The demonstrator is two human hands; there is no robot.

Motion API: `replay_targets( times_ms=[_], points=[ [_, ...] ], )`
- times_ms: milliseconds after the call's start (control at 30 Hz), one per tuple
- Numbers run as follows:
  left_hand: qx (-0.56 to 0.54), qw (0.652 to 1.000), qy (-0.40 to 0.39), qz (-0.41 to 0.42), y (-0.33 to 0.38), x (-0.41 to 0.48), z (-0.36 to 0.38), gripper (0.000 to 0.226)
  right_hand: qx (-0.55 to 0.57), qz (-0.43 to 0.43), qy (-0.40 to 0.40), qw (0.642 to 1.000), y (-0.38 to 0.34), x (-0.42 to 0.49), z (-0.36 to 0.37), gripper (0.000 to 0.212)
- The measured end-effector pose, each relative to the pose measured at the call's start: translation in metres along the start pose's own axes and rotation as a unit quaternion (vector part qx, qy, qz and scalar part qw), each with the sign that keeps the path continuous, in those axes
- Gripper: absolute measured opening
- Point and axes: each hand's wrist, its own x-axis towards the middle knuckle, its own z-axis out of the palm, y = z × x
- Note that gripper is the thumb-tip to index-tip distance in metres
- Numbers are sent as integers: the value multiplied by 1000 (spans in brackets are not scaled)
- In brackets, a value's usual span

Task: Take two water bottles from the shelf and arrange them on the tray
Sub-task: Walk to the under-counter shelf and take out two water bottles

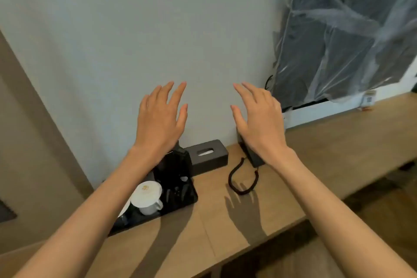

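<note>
A black glossy tray lies on the wooden counter at the lower left, against the wall. An upturned white cup stands on it. My left hand hovers above the tray's far end, fingers spread, holding nothing. My right hand hovers to the right of it, above a black phone, also spread and holding nothing. No water bottle and no shelf are in view.
A black tissue box sits by the wall right of the tray. A black phone with a coiled cord lies beside it. The wooden counter runs off to the right. A plastic-wrapped dark screen hangs on the wall.
</note>
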Motion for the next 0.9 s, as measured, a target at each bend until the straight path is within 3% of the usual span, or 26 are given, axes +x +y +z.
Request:
replay_targets(
  times_ms=[233,467,900],
  points=[
    [-23,993,-71,86,116,28,80,51,-117,94,-9,989,131,-37,-25,47],
    [-64,977,-104,176,277,57,170,52,-222,171,-23,960,283,-76,-68,44],
    [-151,927,-159,304,555,114,300,52,-303,330,-75,891,521,-126,-137,45]
  ],
)
